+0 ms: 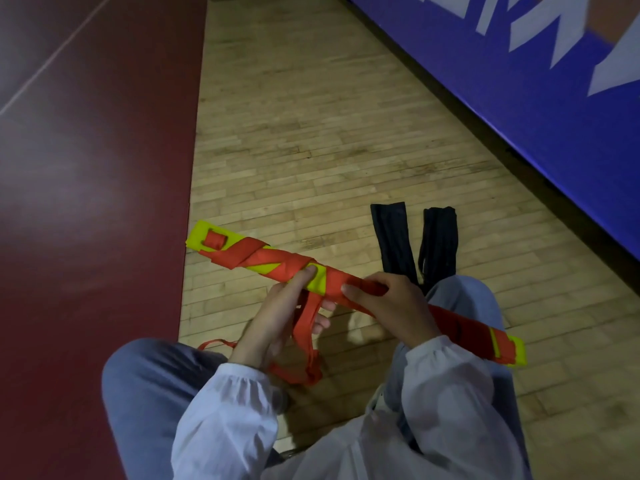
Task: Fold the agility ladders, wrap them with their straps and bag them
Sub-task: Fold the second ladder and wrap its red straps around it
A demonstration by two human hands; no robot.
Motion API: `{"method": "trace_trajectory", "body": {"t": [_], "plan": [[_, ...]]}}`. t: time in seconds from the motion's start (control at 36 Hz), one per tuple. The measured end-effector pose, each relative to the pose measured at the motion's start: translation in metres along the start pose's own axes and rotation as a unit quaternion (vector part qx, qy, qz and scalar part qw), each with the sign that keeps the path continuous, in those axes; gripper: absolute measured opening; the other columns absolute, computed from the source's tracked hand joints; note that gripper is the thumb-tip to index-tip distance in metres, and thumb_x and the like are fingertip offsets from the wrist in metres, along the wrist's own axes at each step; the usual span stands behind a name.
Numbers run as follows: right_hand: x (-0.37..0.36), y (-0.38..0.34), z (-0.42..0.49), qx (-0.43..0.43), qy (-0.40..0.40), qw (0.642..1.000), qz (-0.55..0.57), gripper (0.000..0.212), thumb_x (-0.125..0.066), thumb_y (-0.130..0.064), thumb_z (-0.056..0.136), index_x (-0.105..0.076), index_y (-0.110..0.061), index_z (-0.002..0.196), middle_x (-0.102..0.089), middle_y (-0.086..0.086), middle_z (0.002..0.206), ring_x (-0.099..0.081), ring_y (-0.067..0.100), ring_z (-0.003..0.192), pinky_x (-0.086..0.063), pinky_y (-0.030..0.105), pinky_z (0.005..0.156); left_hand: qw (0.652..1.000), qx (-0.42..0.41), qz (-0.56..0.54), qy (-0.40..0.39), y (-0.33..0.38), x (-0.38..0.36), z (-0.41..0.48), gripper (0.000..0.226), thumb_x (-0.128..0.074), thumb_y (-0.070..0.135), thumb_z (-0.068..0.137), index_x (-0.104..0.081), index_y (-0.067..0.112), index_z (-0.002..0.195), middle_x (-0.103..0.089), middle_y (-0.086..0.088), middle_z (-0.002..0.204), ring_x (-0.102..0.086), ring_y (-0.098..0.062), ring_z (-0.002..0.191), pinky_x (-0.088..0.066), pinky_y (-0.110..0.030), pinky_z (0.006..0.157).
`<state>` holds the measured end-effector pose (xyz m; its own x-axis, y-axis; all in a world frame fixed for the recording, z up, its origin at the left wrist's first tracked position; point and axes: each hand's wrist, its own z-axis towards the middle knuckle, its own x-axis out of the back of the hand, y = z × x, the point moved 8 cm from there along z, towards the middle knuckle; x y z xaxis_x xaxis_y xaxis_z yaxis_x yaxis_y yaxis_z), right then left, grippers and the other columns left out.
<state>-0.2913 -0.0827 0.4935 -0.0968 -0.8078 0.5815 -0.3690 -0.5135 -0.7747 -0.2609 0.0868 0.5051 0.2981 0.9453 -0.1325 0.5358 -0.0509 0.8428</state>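
Head view, item one. Where is the ladder?

— The ladder bundle (266, 259) is off the wooden floor (311, 133), held in front of me above my knees. It slants from upper left down to lower right. Its rungs are yellow, stacked flat together.

— State of the wrapping?

— The orange strap (304, 336) winds in diagonal turns around the left half of the bundle, with yellow showing between the turns. More orange covers the right half, up to a yellow tip. One loose length hangs from the middle, passes across my left fingers and ends in a heap on the floor between my legs.

— Hands?

— My left hand (273, 320) grasps the bundle from below, one digit laid along the top over a yellow patch. My right hand (394, 306) sits just beside it, fingers curled over the wrapped middle, clamping it.

— Other items noted?

— Two black bags (393, 237) lie flat on the floor side by side, beyond my right knee (464, 296), apart from the bundle. A maroon floor strip (86, 237) runs along the left. A blue panel (519, 98) with white lettering runs along the right; the lettering is cut off and I cannot read it.
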Motion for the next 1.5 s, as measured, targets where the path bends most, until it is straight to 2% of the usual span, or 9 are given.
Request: {"method": "trace_trajectory", "body": {"t": [0.14,0.42,0.67,0.78,0.97,1.11,1.25,1.39,1.5], "plan": [[0.002,0.000,0.000,0.000,0.027,1.000,-0.007,0.068,-0.050,-0.087,0.052,-0.067,-0.032,0.088,-0.067,-0.013,0.086,-0.061,0.018,0.090,-0.050,0.045,0.087,1.000,0.016,0.009,-0.008,-0.002,-0.001,0.001,0.060,-0.044,0.056,0.093,-0.068,0.001,0.090,-0.067,-0.018,0.077,-0.059,-0.023,0.050,-0.051,-0.026,0.047],[0.009,-0.007,-0.001,0.038,0.083,0.996,-0.021,0.039,-0.073,-0.064,0.067,-0.064,-0.031,0.085,-0.064,-0.015,0.081,-0.061,0.011,0.084,-0.046,0.045,0.090,0.999,0.035,0.002,0.031,-0.007,0.002,0.004,0.063,-0.050,0.063,0.085,-0.068,0.003,0.088,-0.067,-0.015,0.070,-0.059,-0.022,0.048,-0.048,-0.024,0.044],[0.016,-0.017,-0.006,0.052,0.136,0.987,-0.074,0.041,-0.078,-0.056,0.067,-0.066,-0.026,0.090,-0.065,-0.010,0.092,-0.058,0.013,0.091,-0.030,0.033,0.088,0.997,0.051,-0.024,0.055,-0.010,0.003,0.006,0.060,-0.052,0.060,0.086,-0.068,0.002,0.090,-0.068,-0.014,0.071,-0.059,-0.021,0.049,-0.048,-0.025,0.045],[0.013,-0.017,-0.006,0.054,0.135,0.987,-0.074,0.044,-0.080,-0.056,0.064,-0.065,-0.024,0.090,-0.066,-0.009,0.093,-0.059,0.014,0.094,-0.036,0.039,0.092,0.996,0.035,-0.038,0.072,-0.008,0.004,0.005,0.062,-0.056,0.060,0.084,-0.067,0.000,0.092,-0.068,-0.018,0.072,-0.059,-0.022,0.047,-0.049,-0.024,0.044],[0.013,-0.023,-0.009,0.074,0.147,0.983,-0.081,0.042,-0.082,-0.053,0.063,-0.064,-0.024,0.088,-0.065,-0.007,0.092,-0.058,0.016,0.094,-0.030,0.034,0.087,0.995,0.030,-0.031,0.095,-0.006,0.009,0.004,0.059,-0.055,0.054,0.088,-0.064,-0.004,0.095,-0.064,-0.018,0.062,-0.056,-0.023,0.043,-0.047,-0.024,0.041],[0.011,-0.022,-0.007,0.081,0.146,0.983,-0.077,0.041,-0.081,-0.053,0.064,-0.062,-0.025,0.087,-0.063,-0.009,0.090,-0.058,0.015,0.092,-0.039,0.042,0.093,0.993,0.009,-0.033,0.112,-0.002,0.010,0.003,0.052,-0.056,0.048,0.090,-0.063,-0.004,0.092,-0.062,-0.018,0.059,-0.054,-0.023,0.042,-0.045,-0.023,0.040],[0.010,-0.026,-0.004,0.104,0.083,0.990,-0.050,0.041,-0.074,-0.057,0.071,-0.062,-0.023,0.090,-0.060,-0.007,0.089,-0.057,0.013,0.088,-0.046,0.041,0.086,0.990,-0.044,-0.024,0.133,0.009,0.013,0.000,0.048,-0.058,0.041,0.089,-0.065,-0.004,0.077,-0.062,-0.020,0.059,-0.054,-0.021,0.041,-0.045,-0.023,0.041],[0.009,-0.028,-0.006,0.066,-0.052,0.995,-0.051,0.070,-0.026,-0.075,0.078,-0.065,-0.019,0.094,-0.061,-0.002,0.076,-0.061,0.015,0.077,-0.045,0.032,0.076,0.990,-0.077,-0.012,0.119,0.012,0.012,-0.004,0.046,-0.056,0.038,0.091,-0.065,-0.004,0.074,-0.062,-0.022,0.061,-0.054,-0.023,0.044,-0.045,-0.026,0.043],[0.004,-0.020,-0.008,0.040,-0.093,0.991,-0.084,0.072,-0.027,-0.076,0.077,-0.067,-0.018,0.092,-0.068,0.007,0.080,-0.064,0.018,0.077,-0.047,0.034,0.079,0.992,-0.078,0.011,0.097,0.009,0.009,-0.005,0.046,-0.055,0.038,0.092,-0.066,-0.004,0.077,-0.063,-0.022,0.063,-0.055,-0.023,0.045,-0.047,-0.026,0.044]]}}
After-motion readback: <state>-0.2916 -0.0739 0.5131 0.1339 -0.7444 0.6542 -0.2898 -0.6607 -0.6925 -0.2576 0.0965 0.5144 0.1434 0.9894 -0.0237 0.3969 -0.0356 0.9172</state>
